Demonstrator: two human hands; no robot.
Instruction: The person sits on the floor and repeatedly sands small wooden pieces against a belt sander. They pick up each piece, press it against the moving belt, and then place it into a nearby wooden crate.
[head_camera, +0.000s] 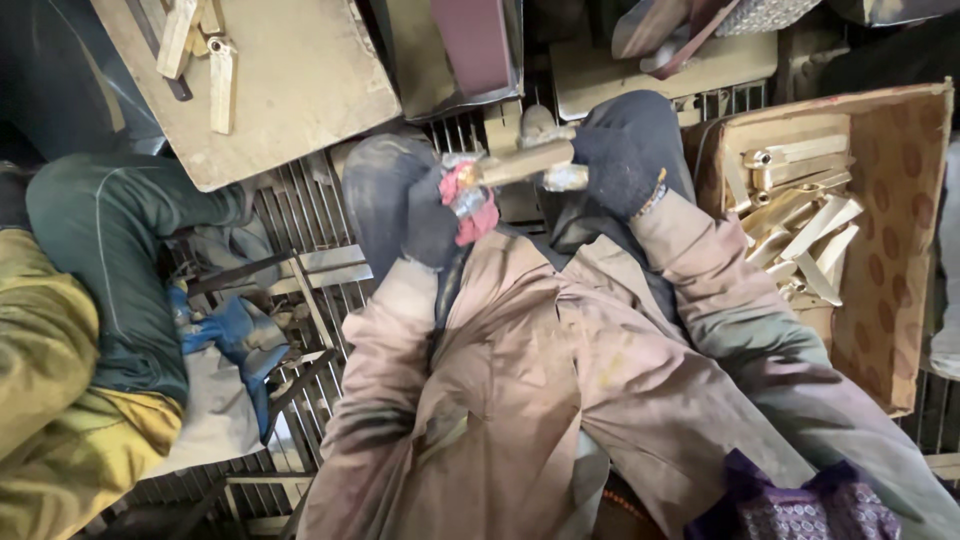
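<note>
Right now, looking down from my head, both my gloved hands meet over my lap. My left hand (432, 222) is clamped around a red rag (476, 205) and one end of a brass-coloured bar (522, 162); my right hand (622, 160) is closed on the other end, so the bar lies level between them, steadied from both sides. On my right an open cardboard box (900, 240), brown with darker oval spots, holds a heap of similar brass pieces (800, 235) (close enough to reach). Up left, a plain board (300, 80) carries a few more pieces. Another person's green sleeve (110, 250) sits at my left.
</note>
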